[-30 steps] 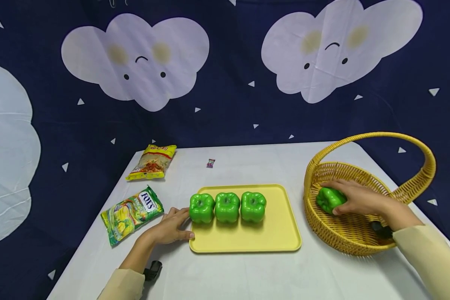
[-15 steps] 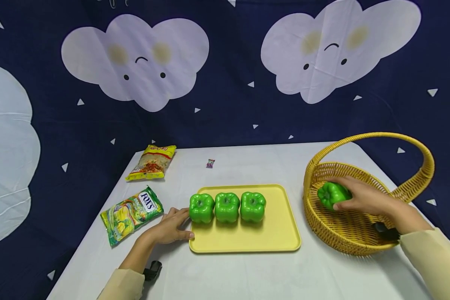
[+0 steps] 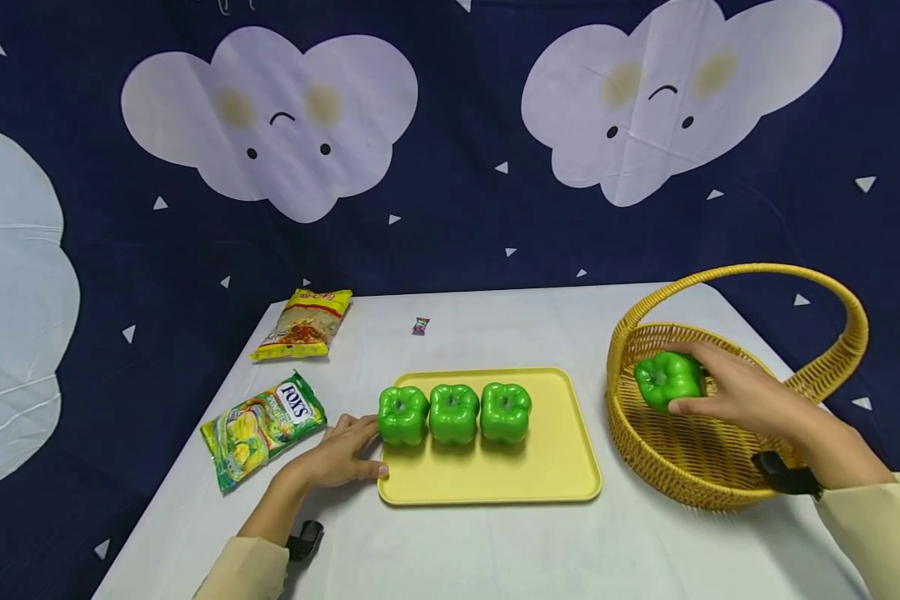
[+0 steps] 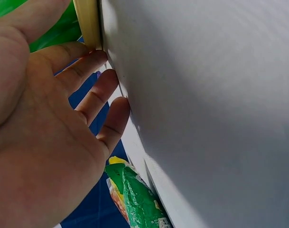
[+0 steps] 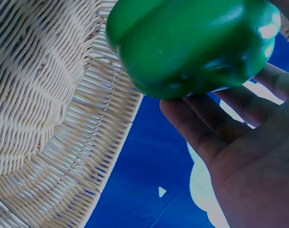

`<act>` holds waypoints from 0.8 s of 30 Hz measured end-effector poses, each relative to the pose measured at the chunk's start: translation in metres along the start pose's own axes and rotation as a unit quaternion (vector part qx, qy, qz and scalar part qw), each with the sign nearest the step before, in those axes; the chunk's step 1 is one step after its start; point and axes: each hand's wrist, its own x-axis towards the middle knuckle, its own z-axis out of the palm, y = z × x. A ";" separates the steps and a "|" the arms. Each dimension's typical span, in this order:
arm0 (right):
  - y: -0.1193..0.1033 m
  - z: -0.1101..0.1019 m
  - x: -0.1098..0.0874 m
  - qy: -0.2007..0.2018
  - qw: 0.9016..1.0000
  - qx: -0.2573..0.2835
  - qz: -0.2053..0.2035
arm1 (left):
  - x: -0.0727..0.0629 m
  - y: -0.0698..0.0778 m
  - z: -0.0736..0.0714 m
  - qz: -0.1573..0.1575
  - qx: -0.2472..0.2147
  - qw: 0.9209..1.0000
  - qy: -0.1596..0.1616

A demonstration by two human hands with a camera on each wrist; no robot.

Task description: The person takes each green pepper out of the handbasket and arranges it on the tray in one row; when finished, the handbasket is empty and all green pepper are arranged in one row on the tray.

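In the head view my right hand (image 3: pixel 750 396) grips a glossy green bell pepper (image 3: pixel 667 381) inside the wicker basket (image 3: pixel 633 462). The right wrist view shows that pepper (image 5: pixel 191 47) against the fingers, with the woven basket wall (image 5: pixel 49 95) alongside. My left hand (image 3: pixel 337 454) rests at the left edge of a yellow tray (image 3: pixel 495 483), fingers extended and touching its rim. Three more green bell peppers stand in a row on the tray: a left one (image 3: pixel 403 417), a middle one (image 3: pixel 454 415) and a right one (image 3: pixel 506 414).
Left of the tray lies a green FOX'S candy bag (image 3: pixel 266 429). Behind it is a yellow food packet (image 3: pixel 303 325). A tiny wrapped sweet (image 3: pixel 420 326) lies beyond the tray. The basket's tall handle (image 3: pixel 750 269) arches over the right side.
My right hand has raised the bell pepper slightly off the basket's bottom and shifted a little right. The left hand and the tray stay where they were.
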 end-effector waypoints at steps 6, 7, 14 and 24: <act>-0.013 -0.004 -0.006 0.028 0.999 0.029 0.017 | 0.001 -0.001 0.001 -0.005 0.000 1.000 0.001; -0.015 -0.005 -0.007 0.034 0.999 0.036 0.022 | 0.001 -0.001 0.001 -0.005 0.000 1.000 0.001; -0.030 -0.003 -0.012 0.098 0.992 0.069 -0.024 | 0.001 -0.001 0.001 0.008 -0.003 1.000 0.006; -0.055 0.009 -0.011 0.136 0.980 0.130 -0.070 | 0.000 -0.002 0.001 0.005 -0.002 1.000 0.003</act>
